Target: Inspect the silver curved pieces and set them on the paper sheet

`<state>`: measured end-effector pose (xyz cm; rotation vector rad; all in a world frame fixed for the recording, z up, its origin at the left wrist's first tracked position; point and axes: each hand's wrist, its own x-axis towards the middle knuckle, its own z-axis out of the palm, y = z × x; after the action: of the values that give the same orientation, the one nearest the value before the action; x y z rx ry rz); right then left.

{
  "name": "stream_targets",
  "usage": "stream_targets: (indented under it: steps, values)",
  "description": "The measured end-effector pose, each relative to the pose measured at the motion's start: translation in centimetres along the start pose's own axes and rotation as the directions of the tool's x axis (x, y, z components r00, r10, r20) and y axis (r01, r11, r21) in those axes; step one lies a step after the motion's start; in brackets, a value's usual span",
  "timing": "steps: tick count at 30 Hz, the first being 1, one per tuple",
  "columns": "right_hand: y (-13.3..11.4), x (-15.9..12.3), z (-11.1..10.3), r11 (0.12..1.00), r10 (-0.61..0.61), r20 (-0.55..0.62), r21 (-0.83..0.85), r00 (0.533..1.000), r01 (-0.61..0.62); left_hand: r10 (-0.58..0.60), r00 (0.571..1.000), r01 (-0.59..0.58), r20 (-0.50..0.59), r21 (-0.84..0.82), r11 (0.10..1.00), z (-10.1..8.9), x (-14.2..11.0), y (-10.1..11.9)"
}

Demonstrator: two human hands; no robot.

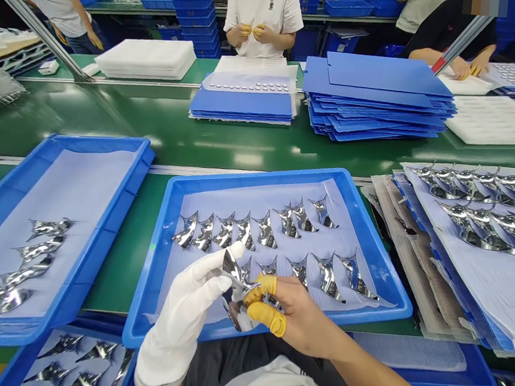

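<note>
My left hand (186, 316), in a white glove, pinches a shiny chrome fin-shaped part (236, 276) over the near edge of the middle blue tray (160, 268). My right hand (294, 316) wears yellow finger cots on the thumb and forefinger and grips the same part from the right. Several more chrome parts (254, 230) lie in rows on a white sheet inside that tray, just beyond my fingers.
A left blue tray (98, 257) holds several chrome parts (30, 257). Stacked sheets with more parts (485, 213) lie at the right. Beyond the green conveyor (132, 122) stand blue sheet stacks (374, 101), white foam (147, 57), and other people working.
</note>
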<state>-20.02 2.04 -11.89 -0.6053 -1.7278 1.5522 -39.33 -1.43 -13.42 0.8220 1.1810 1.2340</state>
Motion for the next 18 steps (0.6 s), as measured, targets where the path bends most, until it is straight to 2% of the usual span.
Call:
stream_targets:
  steps: [3,7,9,11,14,16,18]
  values:
    - [-0.4,-0.2,-0.2,0.995,-0.047,0.013,-0.090,0.999,0.048,-0.016,0.998,0.020,0.068,-0.059,0.998,0.1,0.0,0.1]
    - [-0.5,-0.6,-0.2,0.987,-0.059,0.011,-0.151,0.998,0.060,-0.029,0.995,0.040,0.094,-0.118,0.992,0.1,-0.1,0.0]
    - [-0.2,-0.6,-0.1,0.998,-0.004,0.000,-0.057,1.000,0.004,-0.032,0.997,0.041,0.075,-0.127,0.991,0.4,-0.1,0.0]
    - [0.3,-0.6,0.0,0.983,0.110,-0.016,0.151,0.994,-0.106,-0.045,0.999,0.048,0.030,-0.133,0.990,0.9,0.0,0.2]
    - [1.0,-0.3,0.1,0.852,0.298,0.005,0.449,0.954,-0.269,-0.077,0.996,0.070,-0.047,-0.140,0.988,1.9,0.3,0.4]
    - [1.3,-0.2,0.1,0.799,0.349,0.012,0.519,0.937,-0.304,-0.090,0.991,0.077,-0.097,-0.134,0.988,2.3,0.4,0.4]
    - [1.4,0.0,0.1,0.789,0.366,0.001,0.530,0.931,-0.311,-0.083,0.987,0.069,-0.135,-0.106,0.992,2.2,0.3,0.1]
